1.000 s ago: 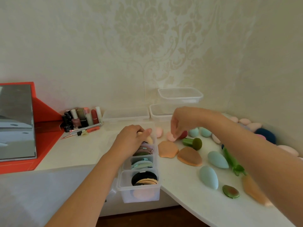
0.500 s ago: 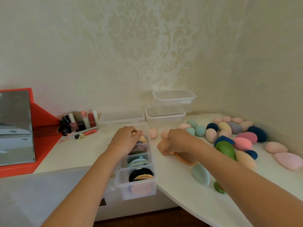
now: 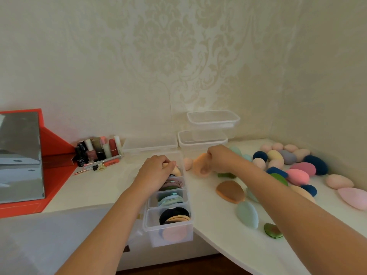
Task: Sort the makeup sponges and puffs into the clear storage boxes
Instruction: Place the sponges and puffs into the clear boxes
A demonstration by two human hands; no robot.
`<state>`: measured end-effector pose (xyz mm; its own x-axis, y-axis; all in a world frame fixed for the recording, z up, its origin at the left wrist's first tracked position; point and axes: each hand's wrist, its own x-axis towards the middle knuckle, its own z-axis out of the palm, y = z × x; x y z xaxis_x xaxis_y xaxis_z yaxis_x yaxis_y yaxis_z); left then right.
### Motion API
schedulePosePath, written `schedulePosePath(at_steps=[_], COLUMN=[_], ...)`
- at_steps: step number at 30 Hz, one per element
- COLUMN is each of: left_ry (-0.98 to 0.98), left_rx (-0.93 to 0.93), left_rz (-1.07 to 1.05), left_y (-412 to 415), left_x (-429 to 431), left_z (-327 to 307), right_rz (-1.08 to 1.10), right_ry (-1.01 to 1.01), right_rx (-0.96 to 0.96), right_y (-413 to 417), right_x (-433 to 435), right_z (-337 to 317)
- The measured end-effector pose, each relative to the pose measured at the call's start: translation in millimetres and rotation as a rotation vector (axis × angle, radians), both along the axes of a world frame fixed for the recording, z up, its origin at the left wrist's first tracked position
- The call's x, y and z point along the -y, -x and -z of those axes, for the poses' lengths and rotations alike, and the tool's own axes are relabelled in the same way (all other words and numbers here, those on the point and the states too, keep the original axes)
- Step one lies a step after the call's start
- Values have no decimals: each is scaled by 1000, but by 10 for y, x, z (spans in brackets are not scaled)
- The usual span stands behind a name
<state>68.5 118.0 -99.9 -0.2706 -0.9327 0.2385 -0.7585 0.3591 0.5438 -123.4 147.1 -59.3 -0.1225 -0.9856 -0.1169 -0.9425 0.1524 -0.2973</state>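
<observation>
A long clear divided box [image 3: 168, 227] stands at the counter's front edge with stacks of flat puffs in its compartments. My left hand [image 3: 156, 171] rests in its far compartment, fingers curled on a beige puff [image 3: 175, 172]. My right hand [image 3: 220, 158] holds a flat peach puff [image 3: 200, 165] lifted just right of the box. A brown puff [image 3: 230, 191], a light blue sponge [image 3: 247, 216] and a small avocado puff [image 3: 273, 231] lie on the counter below my right arm. Several coloured egg sponges [image 3: 297, 169] lie at the right.
Two stacked clear tubs [image 3: 212, 124] and a clear lid [image 3: 150, 143] stand at the back wall. Nail polish bottles and lipsticks [image 3: 99, 151] sit at the back left beside a red-framed mirror [image 3: 19, 157]. A small pink sponge [image 3: 187, 163] lies beside the box.
My right hand took hold of the peach puff on the counter and lifted it up and left toward the box. My left hand stayed in the far compartment.
</observation>
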Motion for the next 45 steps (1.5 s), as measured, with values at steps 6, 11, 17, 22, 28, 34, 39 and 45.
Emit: schedulePosePath(at_steps=[6,11,17,22,28,34,39,45], left_ry=[13,-38,-45,-36,-40,-61,-60,-74], left_rx=[-98,-137,-141,-128,-126,-132,-118,42], left_rz=[-13,-58,-61,-26,-28,-11,-3,-17], left_y=[-4,-1,9,1,12,-1,-8,7], left_x=[-19,-42,-19,4,22,52,71,117], left_z=[-1,-10,-7,12,25,47,44,9], right_rz=[-58,-145,-309,-358,-374,-362,-306,-328], right_ry=[303,410,337,216,163,31,99,254], right_rx=[235,263,40,-60,-138,-216,-76,72], right_y=[-55,-322,-563,-675,-696,-800,-793,-492], right_x=[163,360,504,532,533,610,614,269], right_z=[-242,-208,-97,-107,-82,-14,-39,-233])
